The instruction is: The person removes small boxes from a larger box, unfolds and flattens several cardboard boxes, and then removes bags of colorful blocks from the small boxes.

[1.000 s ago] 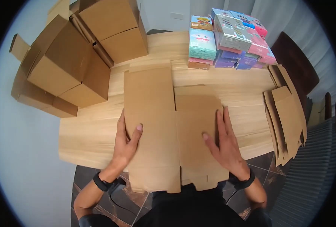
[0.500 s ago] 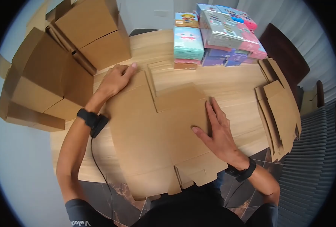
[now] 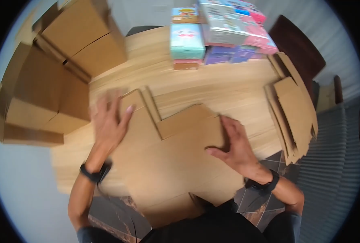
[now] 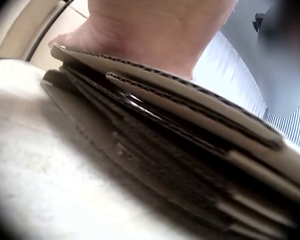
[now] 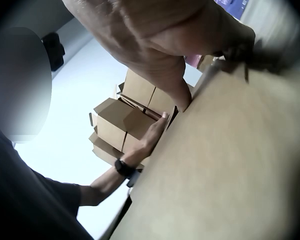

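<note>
A stack of flattened cardboard (image 3: 176, 166) lies on the pale wooden counter (image 3: 155, 52) in front of the person, its near end jutting over the edge toward the torso. Both forearms reach forward from bent, outturned elbows, a black band round each wrist. The left hand (image 3: 110, 123) is at the stack's far left corner, back of the hand up, fingers extended and slightly spread and pointing away from the body, the thumb angled out over the board; its fingertips are blurred, and its grip is released. In the left wrist view, the heel of this hand is over the layered, corrugated edges. The right hand (image 3: 240, 148) is set at the stack's right edge, wrist turned inward, fingers gently bent along the side and thumb stretched wide across the top face; its grip looks loose, unclenched. Brown cartons (image 3: 72, 34) are stacked on the left side, colourful printed boxes (image 3: 224, 32) sit at the far side, and more folded cardboard (image 3: 291, 109) lies at the right end.
</note>
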The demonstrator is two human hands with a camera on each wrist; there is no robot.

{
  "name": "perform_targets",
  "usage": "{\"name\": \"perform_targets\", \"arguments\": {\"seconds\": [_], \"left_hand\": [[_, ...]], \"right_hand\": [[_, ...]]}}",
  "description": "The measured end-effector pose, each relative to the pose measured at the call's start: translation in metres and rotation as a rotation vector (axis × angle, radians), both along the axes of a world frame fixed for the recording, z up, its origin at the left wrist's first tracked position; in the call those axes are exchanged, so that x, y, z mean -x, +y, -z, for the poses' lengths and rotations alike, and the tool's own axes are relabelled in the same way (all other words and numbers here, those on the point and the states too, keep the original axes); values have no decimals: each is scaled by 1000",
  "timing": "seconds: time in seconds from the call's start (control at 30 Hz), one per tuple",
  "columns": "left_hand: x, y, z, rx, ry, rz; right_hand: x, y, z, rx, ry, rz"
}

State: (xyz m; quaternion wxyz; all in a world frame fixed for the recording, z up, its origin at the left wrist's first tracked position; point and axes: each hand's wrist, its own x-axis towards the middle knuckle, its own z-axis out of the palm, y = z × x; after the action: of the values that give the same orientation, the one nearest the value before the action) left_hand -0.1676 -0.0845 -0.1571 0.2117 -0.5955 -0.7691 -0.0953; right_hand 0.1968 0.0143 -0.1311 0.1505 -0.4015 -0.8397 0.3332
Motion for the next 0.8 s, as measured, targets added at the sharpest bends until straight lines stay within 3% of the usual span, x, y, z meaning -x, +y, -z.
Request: {"name": "perform_targets", "arguments": {"seconds": [0.07,0.1,0.2,0.27,0.3,0.33,0.37,0.4,0.43,0.47,0.53,0.6,0.67,0.7,0.73,0.77,0.8], "left_hand": [[3,-46,-8,-82,-402,5],[-10,-77,-2,-217,-974,-163],[-50,-139,-15,-207,-1607,-424],[-68,-137,-28,-186,-1728,-379],[-77,-136,-33,-168,-1840,-346],[-87,-133,-39,-166,-1843,-331],[-98,-131,-47,-149,-1914,-433],[-104,-129,-51,-128,-1979,-534],[-108,-136,-41,-214,-2011,-482],[-114,-146,-38,-200,-2009,-461],[-123,-167,-31,-438,-1916,-433],[-127,-176,-35,-446,-1868,-325],[-155,-167,-82,-354,-1807,-234],[-162,-168,-91,-207,-1774,-171],[-169,-161,-80,-234,-1828,46],[-185,-138,-84,-265,-1871,261],[-204,-110,-93,6,-1865,439]], "right_hand": [[-1,-1,2,-38,-54,-42],[-3,-1,2,-33,-46,-51],[-2,2,0,8,-39,-43],[-1,9,-3,-28,-53,-37],[0,13,-6,80,-92,-40],[1,16,-8,188,-127,-46],[2,15,-13,182,-123,-37],[3,14,-19,352,-98,-56],[0,13,-23,520,-70,-73],[-8,6,-22,512,-60,-55],[-26,-16,-16,759,323,-18],[-51,-36,-41,729,379,-2],[-84,-55,-50,623,590,172],[-105,-61,-48,398,618,211],[-134,-61,-54,247,654,279],[-159,-62,-76,132,597,465],[-194,-51,-94,-9,500,581]]}}
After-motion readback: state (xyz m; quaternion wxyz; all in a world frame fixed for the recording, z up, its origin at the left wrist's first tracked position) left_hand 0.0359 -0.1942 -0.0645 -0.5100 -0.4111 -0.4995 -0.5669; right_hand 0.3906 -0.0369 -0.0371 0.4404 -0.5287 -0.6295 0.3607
